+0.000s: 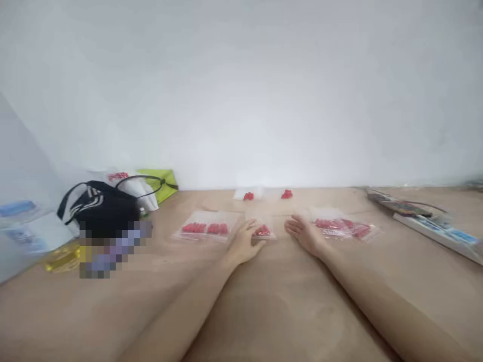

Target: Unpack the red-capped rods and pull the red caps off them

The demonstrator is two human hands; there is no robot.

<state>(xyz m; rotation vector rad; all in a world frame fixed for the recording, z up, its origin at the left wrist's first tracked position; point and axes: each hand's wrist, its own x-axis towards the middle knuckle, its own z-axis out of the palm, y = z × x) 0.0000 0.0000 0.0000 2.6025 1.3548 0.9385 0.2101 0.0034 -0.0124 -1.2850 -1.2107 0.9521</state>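
Observation:
My left hand (245,244) rests at the left side of a small clear plastic bag (263,231) with red pieces in it. Its fingers are apart, thumb spread toward the bag's near edge. To the right of that bag is my right hand (305,235), fingers stretched out and holding nothing. Left of my left hand lie flat clear bags with red pieces (206,229) in two groups. Beyond my right hand, more filled clear bags (335,227) overlap one another. The red pieces are too small and blurred to name.
Two small heaps of red pieces (287,194) sit near the wall, one beside a pale sheet. A black cap-like item (103,208), a white bag (141,191) and a lime-green box (164,183) stand at left. Long flat boxes (439,234) lie at right on the wooden table (271,311).

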